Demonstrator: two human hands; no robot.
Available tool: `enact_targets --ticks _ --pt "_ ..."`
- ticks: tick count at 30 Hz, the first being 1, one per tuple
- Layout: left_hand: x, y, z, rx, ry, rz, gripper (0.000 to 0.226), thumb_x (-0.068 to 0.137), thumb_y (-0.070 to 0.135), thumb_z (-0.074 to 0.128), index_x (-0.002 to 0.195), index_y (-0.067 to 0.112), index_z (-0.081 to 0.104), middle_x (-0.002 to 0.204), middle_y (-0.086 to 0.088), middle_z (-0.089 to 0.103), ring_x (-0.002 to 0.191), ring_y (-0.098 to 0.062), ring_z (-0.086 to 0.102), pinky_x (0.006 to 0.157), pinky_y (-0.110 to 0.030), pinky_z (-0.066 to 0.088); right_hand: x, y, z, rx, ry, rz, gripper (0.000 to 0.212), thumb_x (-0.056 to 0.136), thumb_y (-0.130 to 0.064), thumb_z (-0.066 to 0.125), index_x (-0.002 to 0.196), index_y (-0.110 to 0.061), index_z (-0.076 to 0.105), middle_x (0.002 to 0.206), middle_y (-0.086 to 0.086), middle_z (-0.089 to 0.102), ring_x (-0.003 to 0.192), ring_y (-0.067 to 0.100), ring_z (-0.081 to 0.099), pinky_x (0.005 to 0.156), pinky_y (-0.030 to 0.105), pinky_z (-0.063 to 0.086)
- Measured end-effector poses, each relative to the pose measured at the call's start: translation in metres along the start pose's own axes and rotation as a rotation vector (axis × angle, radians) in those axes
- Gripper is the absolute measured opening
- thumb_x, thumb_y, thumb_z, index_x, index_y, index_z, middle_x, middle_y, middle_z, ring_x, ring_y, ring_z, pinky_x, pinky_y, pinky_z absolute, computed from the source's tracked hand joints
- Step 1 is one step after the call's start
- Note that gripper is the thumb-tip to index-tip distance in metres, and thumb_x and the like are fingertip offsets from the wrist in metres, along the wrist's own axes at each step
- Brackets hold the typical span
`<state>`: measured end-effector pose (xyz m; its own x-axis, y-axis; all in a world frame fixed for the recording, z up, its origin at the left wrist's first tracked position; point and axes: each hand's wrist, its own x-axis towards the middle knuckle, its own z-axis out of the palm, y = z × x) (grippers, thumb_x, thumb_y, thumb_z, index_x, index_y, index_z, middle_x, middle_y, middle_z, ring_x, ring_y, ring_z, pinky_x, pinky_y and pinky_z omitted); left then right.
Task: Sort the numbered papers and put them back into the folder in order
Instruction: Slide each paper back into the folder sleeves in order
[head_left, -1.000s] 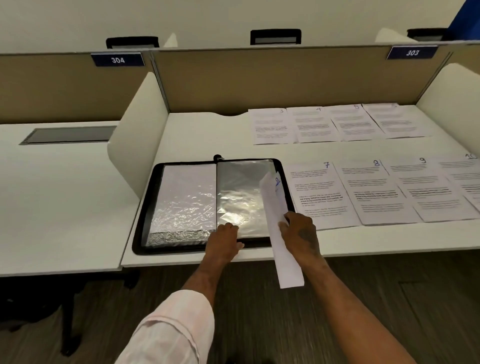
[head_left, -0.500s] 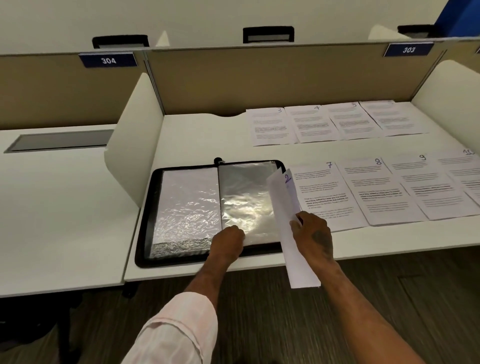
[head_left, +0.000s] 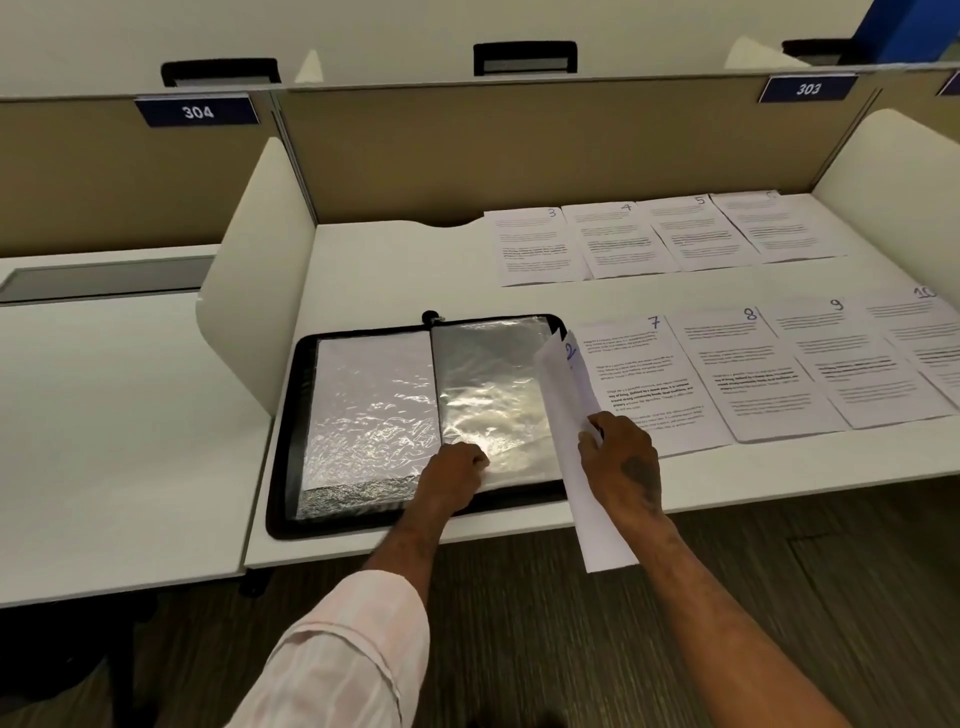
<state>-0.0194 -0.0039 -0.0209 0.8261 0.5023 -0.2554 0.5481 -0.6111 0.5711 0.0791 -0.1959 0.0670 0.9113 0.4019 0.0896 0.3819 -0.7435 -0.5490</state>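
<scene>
A black folder (head_left: 283, 447) lies open on the white desk, showing two shiny plastic sleeves. My left hand (head_left: 452, 475) pinches the near edge of the right sleeve (head_left: 493, 374). My right hand (head_left: 621, 460) grips the paper numbered 2 (head_left: 566, 384), held edge-up beside the folder's right side, its lower end hanging past the desk edge. Papers 7 (head_left: 639, 374), 8 (head_left: 753, 374), 9 (head_left: 852, 364) and 10 (head_left: 930, 338) lie in a near row. Papers 3 (head_left: 535, 244), 4 (head_left: 618, 239), 5 (head_left: 696, 228) and one more sheet (head_left: 774, 223) lie in a far row.
A tan partition (head_left: 519, 145) backs the desk (head_left: 374, 270), with white side dividers at the left (head_left: 249, 291) and right (head_left: 893, 176). A neighbouring desk (head_left: 104, 415) is at the left. Labels read 304 and 303. Dark floor lies below the desk edge.
My right hand and paper 2 have shifted slightly right and away, towards the folder's right edge. My left hand stays at the sleeve's near edge. The camera has moved a little.
</scene>
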Motion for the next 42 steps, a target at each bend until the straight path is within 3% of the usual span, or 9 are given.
enact_targets --ticks 3,8,13,17,21,28,31,36,42 --pt "-0.003 0.003 0.001 0.062 0.051 -0.023 0.003 0.088 0.025 0.066 0.088 0.024 0.069 0.095 0.003 0.069 0.089 -0.018 0.064 0.08 -0.034 0.052 -0.003 -0.001 -0.001 0.014 0.011 -0.003 0.03 0.097 -0.028 0.056 0.121 -0.011 0.06 0.116 0.01 0.064 0.102 0.025 0.063 0.087 0.031 0.049" --pt "0.002 0.001 0.003 -0.086 0.07 -0.046 0.024 0.085 0.041 0.071 0.075 0.022 0.061 0.078 0.005 0.063 0.073 -0.014 0.06 0.064 -0.028 0.043 -0.007 0.006 -0.004 0.004 0.029 0.006 0.03 0.097 -0.026 0.056 0.121 -0.01 0.06 0.116 0.011 0.064 0.104 0.025 0.063 0.089 0.033 0.049" --pt "0.001 -0.003 0.009 -0.105 0.04 -0.031 0.016 0.098 0.026 0.054 0.091 0.017 0.065 0.093 -0.004 0.068 0.084 -0.024 0.064 0.072 -0.031 0.046 -0.01 0.018 -0.007 -0.007 0.041 0.021 0.029 0.096 -0.025 0.057 0.12 -0.009 0.061 0.115 0.012 0.065 0.103 0.026 0.063 0.089 0.032 0.048" --pt "-0.001 -0.002 0.008 -0.091 0.054 -0.016 0.015 0.093 0.016 0.057 0.104 0.02 0.065 0.101 -0.002 0.068 0.089 -0.022 0.064 0.079 -0.034 0.053 -0.01 0.019 -0.007 -0.004 0.044 0.014 0.029 0.096 -0.026 0.056 0.12 -0.009 0.061 0.115 0.011 0.065 0.102 0.025 0.063 0.087 0.03 0.047" --pt "-0.004 0.001 0.009 0.017 0.079 0.022 0.015 0.09 0.017 0.059 0.102 0.021 0.067 0.101 0.0 0.069 0.093 -0.021 0.064 0.081 -0.036 0.053 -0.009 0.017 -0.007 0.036 0.053 0.001 0.028 0.096 -0.024 0.058 0.118 -0.009 0.062 0.112 0.011 0.065 0.099 0.024 0.063 0.085 0.029 0.048" --pt "0.005 0.001 0.009 -0.014 0.072 -0.022 0.02 0.097 0.021 0.054 0.098 0.016 0.074 0.102 -0.004 0.072 0.09 -0.023 0.066 0.079 -0.031 0.05 -0.044 0.001 0.008 0.028 -0.019 -0.48 0.025 0.091 -0.013 0.063 0.116 -0.009 0.063 0.103 0.007 0.063 0.077 0.017 0.065 0.067 0.018 0.053" --pt "0.01 0.002 0.008 0.032 0.012 -0.065 0.02 0.096 0.017 0.056 0.11 0.005 0.065 0.111 -0.013 0.069 0.097 -0.031 0.066 0.076 -0.033 0.051 -0.063 -0.004 0.021 -0.032 -0.098 -0.613 0.035 0.088 -0.013 0.066 0.121 -0.013 0.054 0.114 0.008 0.058 0.086 0.019 0.067 0.065 0.024 0.06" --pt "0.013 0.002 0.009 0.018 0.011 -0.131 0.025 0.096 0.015 0.052 0.116 0.002 0.061 0.117 -0.018 0.066 0.105 -0.035 0.063 0.076 -0.03 0.044 -0.085 0.012 0.029 -0.18 -0.204 -0.661 0.058 0.077 -0.011 0.076 0.13 -0.015 0.052 0.127 0.005 0.058 0.097 0.016 0.064 0.075 0.027 0.059" --pt "0.005 0.004 0.008 0.005 0.068 -0.039 0.029 0.091 0.008 0.051 0.108 0.015 0.075 0.117 -0.01 0.069 0.108 -0.028 0.063 0.088 -0.029 0.045 -0.09 0.04 0.013 -0.351 -0.238 -0.643 0.052 0.067 -0.015 0.084 0.115 -0.014 0.063 0.109 0.002 0.065 0.077 0.012 0.064 0.064 0.025 0.058"
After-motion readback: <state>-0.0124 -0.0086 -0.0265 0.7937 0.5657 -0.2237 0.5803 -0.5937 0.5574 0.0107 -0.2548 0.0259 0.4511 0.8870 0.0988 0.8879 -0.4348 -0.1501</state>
